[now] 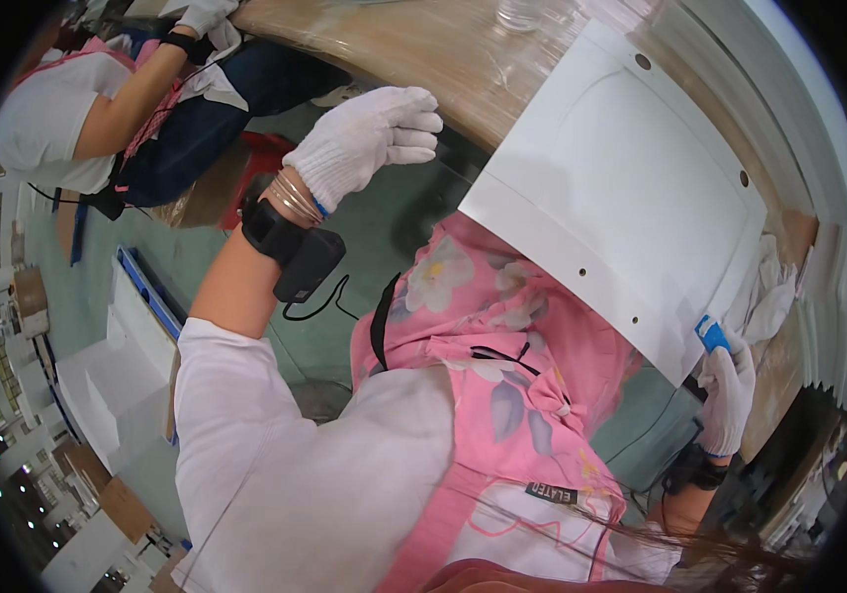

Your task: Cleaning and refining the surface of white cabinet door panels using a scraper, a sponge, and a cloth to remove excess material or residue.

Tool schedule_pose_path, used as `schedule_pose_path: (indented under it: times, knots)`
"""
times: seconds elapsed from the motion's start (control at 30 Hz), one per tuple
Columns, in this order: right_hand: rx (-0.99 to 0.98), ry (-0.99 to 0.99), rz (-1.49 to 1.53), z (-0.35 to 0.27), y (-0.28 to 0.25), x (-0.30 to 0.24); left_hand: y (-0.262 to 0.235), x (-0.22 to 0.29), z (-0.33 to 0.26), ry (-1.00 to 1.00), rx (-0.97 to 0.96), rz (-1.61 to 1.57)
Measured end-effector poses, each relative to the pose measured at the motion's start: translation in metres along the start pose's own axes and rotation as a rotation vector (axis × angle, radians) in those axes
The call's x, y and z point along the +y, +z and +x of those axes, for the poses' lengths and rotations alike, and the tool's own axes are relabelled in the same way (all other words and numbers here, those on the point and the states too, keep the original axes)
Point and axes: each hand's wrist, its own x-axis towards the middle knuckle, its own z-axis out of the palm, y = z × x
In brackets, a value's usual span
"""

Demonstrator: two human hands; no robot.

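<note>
A white panel (601, 188) with two dark round holes near its far edge and small metal-rimmed holes near its near edge lies on the table, its near edge overhanging toward my lap. My left hand (369, 138), in a white knit glove, is in the air left of the panel, fingers stretched out and holding nothing. At the panel's right near corner is my right hand (727, 395), also gloved, its fingers closed around a small blue piece (711, 334) whose kind I cannot make out. Just beyond it lies a crumpled white cloth (769, 292).
Film-wrapped table (413, 49) stretches away ahead, with a clear cup (518, 14) at its far side. Stacked white panels (819, 267) stand along the right. At upper left a seated co-worker (146, 119) works. White boards (117, 376) stand on the floor at left.
</note>
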Motion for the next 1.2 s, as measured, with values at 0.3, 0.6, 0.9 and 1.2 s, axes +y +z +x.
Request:
schedule_pose_path:
  times: [0.3,0.6,0.9,1.2]
  knots:
    - [-0.078,-0.048,0.086,0.018,0.018,-0.038,-0.033,0.03,0.008,0.077,-0.05,-0.041]
    - [-0.241,-0.136,0.092,0.04,-0.008,-0.041,-0.11,0.105,-0.005,0.378,-0.844,-0.369]
    - [-0.157,-0.08,0.003,0.042,-0.014,-0.072,-0.138,0.135,-0.076,0.363,-0.721,-0.454]
    - [-0.228,-0.154,-0.125,0.057,-0.002,-0.097,-0.123,0.145,-0.148,0.316,0.518,0.3]
